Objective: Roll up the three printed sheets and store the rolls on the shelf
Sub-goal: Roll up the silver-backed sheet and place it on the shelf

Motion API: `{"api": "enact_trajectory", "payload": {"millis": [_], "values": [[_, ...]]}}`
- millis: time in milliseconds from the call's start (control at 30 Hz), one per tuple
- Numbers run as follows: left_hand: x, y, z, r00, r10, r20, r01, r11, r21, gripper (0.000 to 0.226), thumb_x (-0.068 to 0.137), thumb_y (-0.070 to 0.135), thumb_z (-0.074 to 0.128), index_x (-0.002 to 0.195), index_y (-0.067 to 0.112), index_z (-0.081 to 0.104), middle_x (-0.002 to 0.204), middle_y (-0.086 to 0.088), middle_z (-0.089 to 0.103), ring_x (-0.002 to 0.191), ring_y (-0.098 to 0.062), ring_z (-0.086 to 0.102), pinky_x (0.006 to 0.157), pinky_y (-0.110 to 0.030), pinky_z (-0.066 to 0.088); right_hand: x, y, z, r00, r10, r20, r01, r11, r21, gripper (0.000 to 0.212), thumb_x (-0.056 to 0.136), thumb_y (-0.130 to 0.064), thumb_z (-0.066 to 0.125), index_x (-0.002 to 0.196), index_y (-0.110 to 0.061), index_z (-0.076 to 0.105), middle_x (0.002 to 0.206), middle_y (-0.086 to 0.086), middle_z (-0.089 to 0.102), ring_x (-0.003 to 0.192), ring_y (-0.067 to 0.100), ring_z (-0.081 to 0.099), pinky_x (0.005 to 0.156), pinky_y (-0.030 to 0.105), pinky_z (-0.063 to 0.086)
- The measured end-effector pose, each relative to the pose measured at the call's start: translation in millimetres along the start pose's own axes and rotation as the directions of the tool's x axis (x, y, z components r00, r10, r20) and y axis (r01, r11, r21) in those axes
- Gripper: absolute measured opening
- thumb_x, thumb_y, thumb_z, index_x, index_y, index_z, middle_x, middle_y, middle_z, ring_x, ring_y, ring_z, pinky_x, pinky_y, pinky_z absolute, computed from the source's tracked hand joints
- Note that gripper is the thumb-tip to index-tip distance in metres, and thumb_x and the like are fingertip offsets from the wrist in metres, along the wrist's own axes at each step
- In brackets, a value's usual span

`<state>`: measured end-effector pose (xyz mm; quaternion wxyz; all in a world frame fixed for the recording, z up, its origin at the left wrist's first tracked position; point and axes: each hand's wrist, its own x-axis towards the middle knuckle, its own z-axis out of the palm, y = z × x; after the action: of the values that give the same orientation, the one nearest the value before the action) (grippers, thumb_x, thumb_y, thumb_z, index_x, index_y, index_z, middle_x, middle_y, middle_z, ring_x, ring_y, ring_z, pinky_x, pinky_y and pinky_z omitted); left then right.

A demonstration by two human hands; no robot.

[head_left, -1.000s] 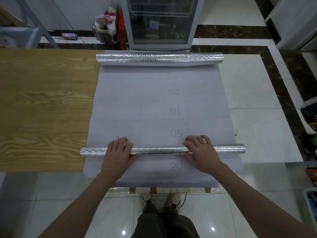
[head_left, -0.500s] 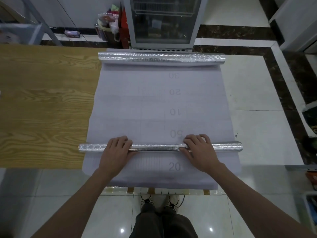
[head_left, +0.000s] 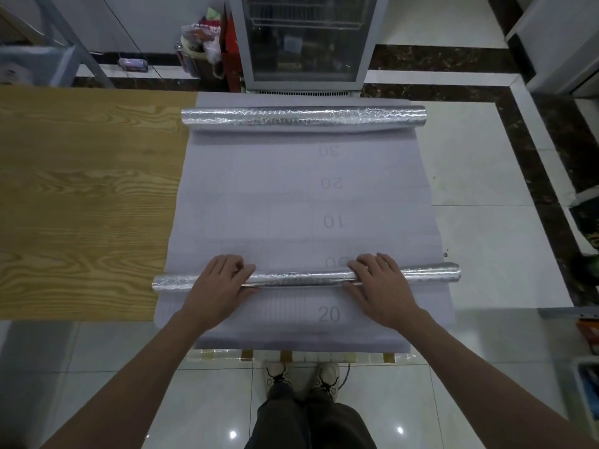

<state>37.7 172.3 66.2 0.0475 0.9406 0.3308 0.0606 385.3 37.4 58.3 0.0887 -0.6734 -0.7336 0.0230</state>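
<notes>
A pale grey sheet (head_left: 291,202) printed with numbers lies flat in front of me, with a silver foil back. Its near end is wound into a thin silver roll (head_left: 301,278). My left hand (head_left: 217,286) and my right hand (head_left: 379,286) both lie over that roll, fingers curled across the top and thumbs on the near side. The roll partly covers the printed "50". At the far end the same sheet curls into a thicker silver roll (head_left: 301,117), which neither hand touches.
A wood-grain surface (head_left: 81,205) runs to the left of the sheet. Beyond the far edge stand a glass-door fridge (head_left: 304,43) and bags (head_left: 204,43). A grey metal frame (head_left: 48,59) rises at the far left. Tiled floor lies on the right.
Both hands have pushed the near roll a little away from me; it now covers part of the "50" that was fully visible before. The far roll has not moved.
</notes>
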Motion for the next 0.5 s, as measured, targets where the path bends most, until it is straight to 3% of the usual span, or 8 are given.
{"api": "enact_trajectory", "payload": {"millis": [100, 267, 400, 500], "values": [[-0.3, 2.0, -0.7, 1.0, -0.005, -0.001, 0.005, 1.0, 0.021, 0.06, 0.106, 0.049, 0.021, 0.124, 0.007, 0.06, 0.107, -0.012, 0.063, 0.094, -0.03, 0.06, 0.091, -0.042, 0.047, -0.8, -0.2, -1.2, 1.0, 0.013, 0.028, -0.012, 1.0, -0.007, 0.054, 0.095, -0.058, 0.05, 0.126, -0.015, 0.057, 0.114, 0.001, 0.063, 0.101, 0.023, 0.06, 0.108, 0.041, 0.039], [-3.8, 4.7, 1.8, 0.999, 0.047, -0.023, -0.048, 0.998, -0.04, 0.043, 0.106, 0.046, 0.031, 0.106, 0.012, 0.059, 0.104, -0.008, 0.06, 0.092, -0.027, 0.057, 0.091, -0.037, 0.043, -5.4, -0.1, 2.1, 1.0, 0.006, -0.029, -0.005, 1.0, 0.026, 0.041, 0.1, -0.049, 0.044, 0.11, -0.013, 0.061, 0.108, 0.004, 0.061, 0.095, 0.026, 0.06, 0.105, 0.04, 0.041], [-7.5, -2.5, 4.5, 0.999, 0.046, -0.021, -0.047, 0.998, -0.039, 0.042, 0.098, 0.048, 0.046, 0.115, 0.013, 0.062, 0.118, -0.015, 0.057, 0.106, -0.031, 0.054, 0.094, -0.042, 0.046, -11.4, -0.5, 3.2, 0.999, 0.008, -0.041, -0.006, 0.999, 0.037, 0.039, 0.101, -0.047, 0.047, 0.109, -0.012, 0.063, 0.114, 0.006, 0.06, 0.105, 0.028, 0.058, 0.103, 0.04, 0.04], [-6.5, -1.9, 5.1, 0.999, 0.038, -0.039, -0.038, 0.999, -0.013, 0.044, 0.1, 0.045, 0.041, 0.118, 0.012, 0.063, 0.108, -0.013, 0.056, 0.095, -0.03, 0.056, 0.088, -0.042, 0.049, -12.4, -1.4, 1.4, 1.0, 0.029, 0.005, -0.029, 1.0, 0.007, 0.048, 0.099, -0.054, 0.045, 0.119, -0.013, 0.061, 0.121, 0.006, 0.06, 0.112, 0.027, 0.058, 0.107, 0.043, 0.036]]}}
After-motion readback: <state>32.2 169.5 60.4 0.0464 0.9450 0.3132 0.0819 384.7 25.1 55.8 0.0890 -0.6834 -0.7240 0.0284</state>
